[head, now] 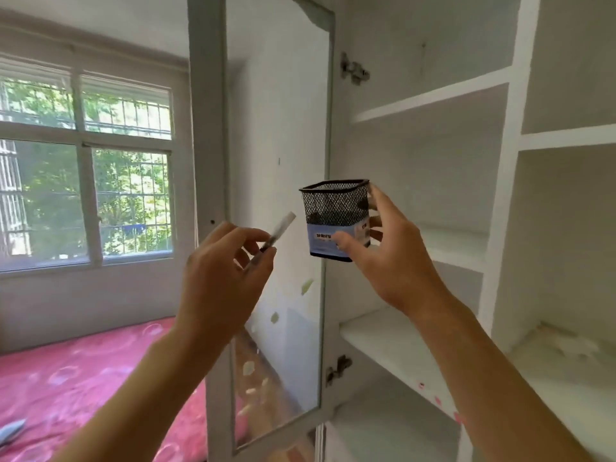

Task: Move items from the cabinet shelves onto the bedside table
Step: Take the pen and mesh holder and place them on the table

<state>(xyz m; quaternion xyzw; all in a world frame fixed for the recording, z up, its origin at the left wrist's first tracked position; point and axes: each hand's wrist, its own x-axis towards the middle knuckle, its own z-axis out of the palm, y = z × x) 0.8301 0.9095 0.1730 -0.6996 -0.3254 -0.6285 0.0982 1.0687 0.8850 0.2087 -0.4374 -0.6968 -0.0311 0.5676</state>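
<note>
My right hand (390, 258) grips a black mesh pen holder (336, 208) with a blue paper label round its base, held upright in the air in front of the white cabinet shelves (430, 101). My left hand (223, 261) pinches a slim pen (278, 231) with a clear white cap, tilted up to the right, just left of the holder. The pen and the holder are apart. The shelves I can see hold nothing. No bedside table is in view.
The cabinet's glass door (276, 195) stands open between my hands and the window (86, 175). A bed with a pink patterned cover (83, 378) lies at the lower left. More white compartments (566, 228) sit at the right.
</note>
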